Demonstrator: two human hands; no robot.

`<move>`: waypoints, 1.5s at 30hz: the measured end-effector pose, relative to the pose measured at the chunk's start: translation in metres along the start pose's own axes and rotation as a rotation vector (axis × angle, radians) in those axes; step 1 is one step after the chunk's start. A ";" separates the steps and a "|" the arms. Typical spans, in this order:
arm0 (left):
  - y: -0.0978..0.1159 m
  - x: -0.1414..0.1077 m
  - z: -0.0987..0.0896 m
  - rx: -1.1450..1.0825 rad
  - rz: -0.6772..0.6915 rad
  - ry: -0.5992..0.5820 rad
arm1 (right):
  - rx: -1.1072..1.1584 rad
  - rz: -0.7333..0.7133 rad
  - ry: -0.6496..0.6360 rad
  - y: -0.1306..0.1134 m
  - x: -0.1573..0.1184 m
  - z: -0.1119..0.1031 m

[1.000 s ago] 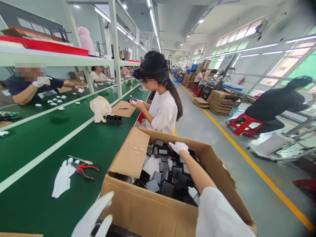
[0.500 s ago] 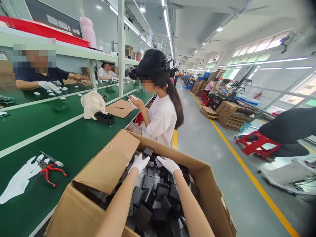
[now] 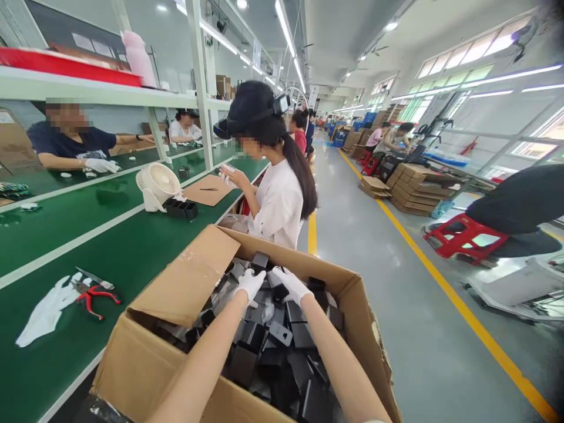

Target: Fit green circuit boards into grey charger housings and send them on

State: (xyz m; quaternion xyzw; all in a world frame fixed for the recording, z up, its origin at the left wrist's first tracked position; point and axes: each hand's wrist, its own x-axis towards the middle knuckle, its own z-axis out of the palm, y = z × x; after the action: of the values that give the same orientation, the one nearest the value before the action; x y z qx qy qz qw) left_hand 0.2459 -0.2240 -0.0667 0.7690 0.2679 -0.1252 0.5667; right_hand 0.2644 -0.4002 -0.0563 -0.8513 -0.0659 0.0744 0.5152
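An open cardboard box (image 3: pixel 374 335) holds many black block-like pieces (image 3: pixel 242 363). Both hands wear white gloves and reach into it. My left hand (image 3: pixel 250 286) rests on the pieces near the box's far side, fingers apart, with nothing visibly held. My right hand (image 3: pixel 291 285) is just beside it, its fingers curved over a black piece (image 3: pixel 278 292); whether it grips that piece is unclear. Between and below the hands lie a crumpled clear plastic scrap (image 3: pixel 267 311) and a grey piece with small holes (image 3: pixel 281 333).
On the green bench (image 3: pixel 145 258) lie red-handled pliers (image 3: pixel 94 298), a blade tool, a white glove (image 3: pixel 48 314), a fan (image 3: pixel 158 185) and a black divided tray (image 3: pixel 180 208). A person in white (image 3: pixel 282 200) sits just beyond the box; other people sit across the bench.
Both hands have shifted slightly among the pieces, and some pieces have been turned over. The grey piece with holes now shows. The whole view has shifted a little.
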 end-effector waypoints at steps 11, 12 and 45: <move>0.001 -0.033 -0.018 -0.185 -0.036 0.130 | 0.279 -0.097 0.141 -0.012 -0.032 0.053; 0.001 -0.033 -0.020 -0.207 -0.038 0.144 | 0.278 -0.111 0.148 -0.012 -0.036 0.058; -0.153 -0.203 -0.303 -0.924 0.312 0.953 | -0.221 -1.215 -0.537 -0.264 -0.152 0.335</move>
State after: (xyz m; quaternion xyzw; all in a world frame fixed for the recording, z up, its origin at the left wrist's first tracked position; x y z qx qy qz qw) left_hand -0.0406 0.0382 0.0095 0.4488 0.4001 0.4376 0.6685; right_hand 0.0405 -0.0168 0.0331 -0.6628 -0.6661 -0.0266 0.3410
